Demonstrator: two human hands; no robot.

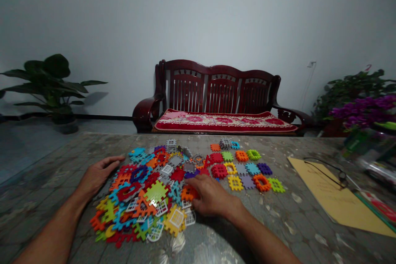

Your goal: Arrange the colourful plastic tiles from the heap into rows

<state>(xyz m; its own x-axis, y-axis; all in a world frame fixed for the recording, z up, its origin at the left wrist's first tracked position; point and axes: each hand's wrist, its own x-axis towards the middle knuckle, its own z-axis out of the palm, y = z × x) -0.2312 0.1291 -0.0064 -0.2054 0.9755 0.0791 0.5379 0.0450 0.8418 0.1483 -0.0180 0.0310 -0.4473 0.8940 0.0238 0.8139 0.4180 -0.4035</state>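
Many flat, notched plastic pieces in mixed colours lie in a loose pile (156,192) on the grey patterned table (222,235). At the pile's left edge rests my left hand (99,175), its thumb and fingers apart with nothing between them. Over the right side of the pile is my right hand (210,196), touching or gripping an orange piece (188,193); its fingertips are partly hidden. To the right of the pile, pieces lie in small stacks and rows, among them a yellow piece (235,182), a purple piece (247,181) and a green piece (276,185).
A yellow envelope (337,198) with glasses (342,178) on it lies at the right. Purple flowers (365,109) and a clear container stand beyond. Behind the table is a dark red wooden bench (222,95); a potted plant (55,84) stands at the left.
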